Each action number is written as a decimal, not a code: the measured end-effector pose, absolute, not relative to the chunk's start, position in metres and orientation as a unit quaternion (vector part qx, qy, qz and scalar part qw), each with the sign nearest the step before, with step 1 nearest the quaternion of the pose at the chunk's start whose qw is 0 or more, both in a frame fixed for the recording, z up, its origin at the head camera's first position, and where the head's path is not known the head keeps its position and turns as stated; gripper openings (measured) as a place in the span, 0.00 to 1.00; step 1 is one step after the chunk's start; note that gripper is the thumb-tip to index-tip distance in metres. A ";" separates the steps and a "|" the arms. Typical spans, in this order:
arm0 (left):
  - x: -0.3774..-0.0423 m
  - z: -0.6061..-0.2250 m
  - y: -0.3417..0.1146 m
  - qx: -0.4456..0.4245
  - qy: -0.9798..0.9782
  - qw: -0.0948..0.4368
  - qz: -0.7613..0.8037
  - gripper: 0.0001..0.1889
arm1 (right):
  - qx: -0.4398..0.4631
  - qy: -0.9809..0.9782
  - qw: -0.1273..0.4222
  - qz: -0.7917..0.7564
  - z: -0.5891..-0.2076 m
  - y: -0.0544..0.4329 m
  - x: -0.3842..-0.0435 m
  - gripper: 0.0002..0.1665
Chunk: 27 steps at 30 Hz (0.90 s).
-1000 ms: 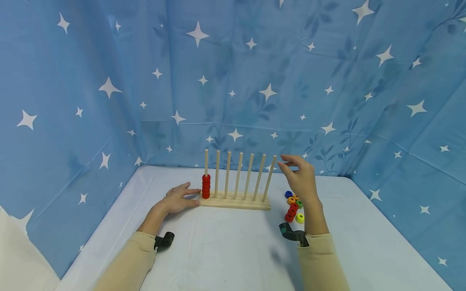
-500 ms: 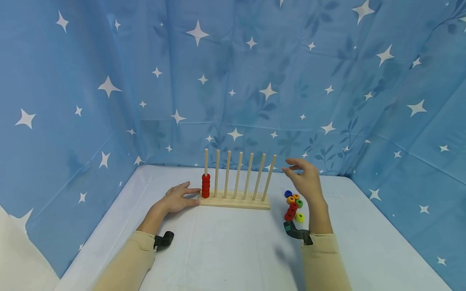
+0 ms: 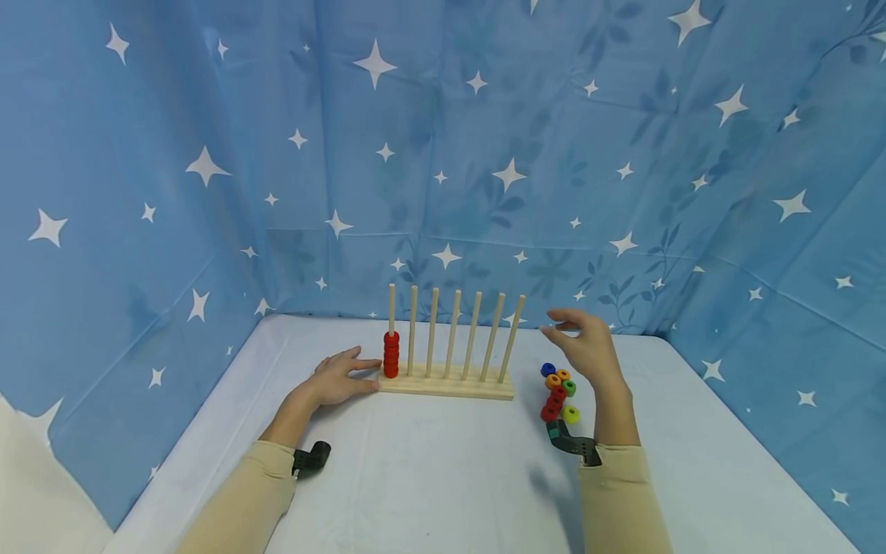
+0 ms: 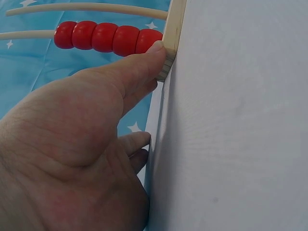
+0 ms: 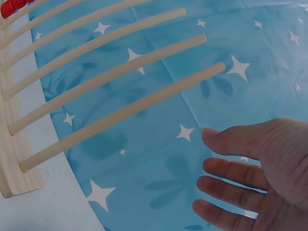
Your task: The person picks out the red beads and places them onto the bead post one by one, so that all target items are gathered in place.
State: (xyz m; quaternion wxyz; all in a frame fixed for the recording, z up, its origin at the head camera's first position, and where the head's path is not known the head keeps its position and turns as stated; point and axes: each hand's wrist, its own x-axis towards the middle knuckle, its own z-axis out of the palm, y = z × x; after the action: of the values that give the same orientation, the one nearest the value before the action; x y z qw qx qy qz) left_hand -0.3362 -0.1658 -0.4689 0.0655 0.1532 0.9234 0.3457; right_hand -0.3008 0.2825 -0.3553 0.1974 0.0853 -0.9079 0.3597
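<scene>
A wooden peg stand (image 3: 446, 389) with several upright pegs sits on the white table. Red beads (image 3: 391, 355) are stacked on its leftmost peg; the pegs to the right are bare. My left hand (image 3: 338, 378) pinches the left end of the base, its thumb (image 4: 144, 62) at the corner beside the lowest red bead in the left wrist view. To the right of the stand, my right hand (image 3: 587, 350) hovers in the air, thumb and fingers apart with nothing between them. In the right wrist view its fingers (image 5: 231, 192) are off the tip of the rightmost peg (image 5: 125, 113).
Loose beads lie right of the stand: a blue bead (image 3: 548, 369), two orange ones, a green bead (image 3: 569, 387), a row of red beads (image 3: 554, 403) and a yellow bead (image 3: 571, 415). A blue star-patterned curtain (image 3: 443, 192) surrounds the table (image 3: 429, 477).
My right hand has drawn away from the top of the rightmost peg, moving right and slightly down. The left hand, stand and beads stay put.
</scene>
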 end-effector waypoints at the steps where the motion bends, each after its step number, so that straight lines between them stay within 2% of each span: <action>1: -0.336 -0.469 -0.166 0.153 0.924 0.066 0.346 0.32 | 0.084 -0.909 0.193 0.360 -0.356 0.284 -0.301 0.23; 27: -0.337 -0.470 -0.166 0.152 0.923 0.067 0.348 0.31 | 0.057 -0.941 0.022 0.334 -0.377 0.316 -0.306 0.20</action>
State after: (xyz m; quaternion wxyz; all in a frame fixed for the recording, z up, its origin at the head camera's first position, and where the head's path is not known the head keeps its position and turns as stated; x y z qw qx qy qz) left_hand -0.3367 -0.1661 -0.4698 0.0666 0.1523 0.9228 0.3475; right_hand -0.3060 0.3157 -0.3770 0.0221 0.0571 -0.9406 0.3339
